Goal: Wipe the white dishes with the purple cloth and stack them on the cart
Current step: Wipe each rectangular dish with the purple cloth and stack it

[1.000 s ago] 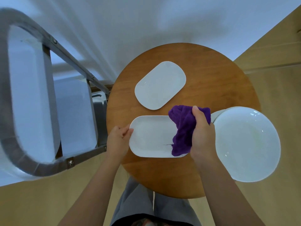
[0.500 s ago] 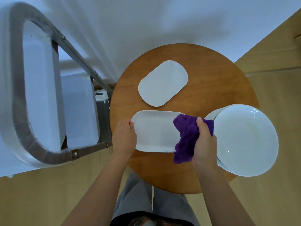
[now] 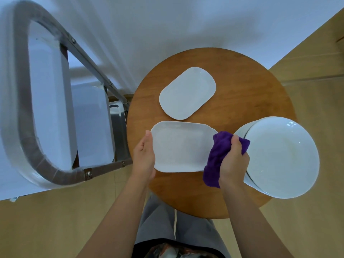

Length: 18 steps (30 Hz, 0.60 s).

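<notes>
A white rectangular dish (image 3: 181, 147) is held slightly tilted over the near part of the round wooden table (image 3: 242, 94). My left hand (image 3: 144, 158) grips its left edge. My right hand (image 3: 233, 161) grips the bunched purple cloth (image 3: 216, 157) at the dish's right end. A second white oblong dish (image 3: 187, 93) lies flat farther back on the table. A stack of round white plates (image 3: 281, 157) sits at the table's right edge, overhanging it.
The cart (image 3: 89, 125) stands to the left with a grey tubular handle (image 3: 20, 116) and white shelves, its metal frame close to the table's left edge. A white wall runs behind. Wooden floor surrounds the table, and my legs are below it.
The cloth has slid right, off the dish's middle to its right end. My left hand has wrapped further round the left edge, and the dish has lifted and tilted a little.
</notes>
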Available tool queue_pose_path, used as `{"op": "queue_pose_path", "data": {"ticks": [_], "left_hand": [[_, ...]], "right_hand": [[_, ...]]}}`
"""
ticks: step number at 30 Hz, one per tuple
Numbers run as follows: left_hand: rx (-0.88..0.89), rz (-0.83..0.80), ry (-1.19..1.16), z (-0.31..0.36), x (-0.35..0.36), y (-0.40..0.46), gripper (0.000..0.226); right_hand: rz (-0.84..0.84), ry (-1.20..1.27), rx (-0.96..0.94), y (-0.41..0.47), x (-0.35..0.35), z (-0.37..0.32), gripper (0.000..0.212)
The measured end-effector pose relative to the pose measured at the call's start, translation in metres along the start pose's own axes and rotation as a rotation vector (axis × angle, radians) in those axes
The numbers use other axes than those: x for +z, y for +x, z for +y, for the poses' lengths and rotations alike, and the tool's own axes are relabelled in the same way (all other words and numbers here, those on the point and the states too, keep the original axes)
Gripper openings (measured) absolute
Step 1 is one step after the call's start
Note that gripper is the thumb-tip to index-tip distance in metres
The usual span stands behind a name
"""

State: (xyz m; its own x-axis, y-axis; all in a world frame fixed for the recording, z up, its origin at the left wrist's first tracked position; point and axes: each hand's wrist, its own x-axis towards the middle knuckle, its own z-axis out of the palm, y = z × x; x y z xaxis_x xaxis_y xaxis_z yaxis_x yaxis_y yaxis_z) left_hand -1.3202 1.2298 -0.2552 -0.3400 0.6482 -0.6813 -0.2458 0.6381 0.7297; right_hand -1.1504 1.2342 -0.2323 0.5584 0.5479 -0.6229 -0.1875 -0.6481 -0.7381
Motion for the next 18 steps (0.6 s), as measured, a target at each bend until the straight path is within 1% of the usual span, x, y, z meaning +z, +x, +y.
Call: {"op": "queue_pose_path", "data": {"ticks": [2,5,8,9,11,12,14,16,18], "left_hand": [[-0.063,-0.042,-0.082,0.002,-0.002,-0.002,0.029],[-0.169,-0.111,-0.193,0.004,-0.007,-0.004,0.040],[-0.186,-0.186,-0.258,0.006,-0.009,-0.008,0.049],[-0.183,-0.218,-0.268,0.006,-0.008,-0.011,0.051],[-0.196,-0.260,-0.277,0.008,-0.004,-0.016,0.052],[-0.210,-0.272,-0.284,0.009,-0.001,-0.019,0.052],[-0.220,-0.287,-0.279,0.012,0.004,-0.025,0.055],[-0.215,-0.312,-0.272,0.015,0.007,-0.031,0.060],[-0.192,-0.340,-0.267,0.021,0.010,-0.038,0.063]], "right_hand": [[-0.009,0.004,-0.016,-0.001,-0.002,0.002,0.020],[-0.085,-0.069,-0.093,-0.006,-0.001,0.005,0.039],[-0.122,-0.181,-0.187,-0.014,-0.001,0.010,0.047],[-0.102,-0.252,-0.225,-0.016,0.001,0.011,0.052],[0.000,-0.485,-0.347,-0.019,0.008,0.008,0.062],[0.055,-0.606,-0.405,-0.021,0.014,0.005,0.065],[0.122,-0.775,-0.446,-0.024,0.025,0.000,0.065],[0.155,-0.836,-0.474,-0.029,0.033,-0.002,0.070],[0.163,-0.848,-0.522,-0.035,0.036,-0.001,0.074]]}}
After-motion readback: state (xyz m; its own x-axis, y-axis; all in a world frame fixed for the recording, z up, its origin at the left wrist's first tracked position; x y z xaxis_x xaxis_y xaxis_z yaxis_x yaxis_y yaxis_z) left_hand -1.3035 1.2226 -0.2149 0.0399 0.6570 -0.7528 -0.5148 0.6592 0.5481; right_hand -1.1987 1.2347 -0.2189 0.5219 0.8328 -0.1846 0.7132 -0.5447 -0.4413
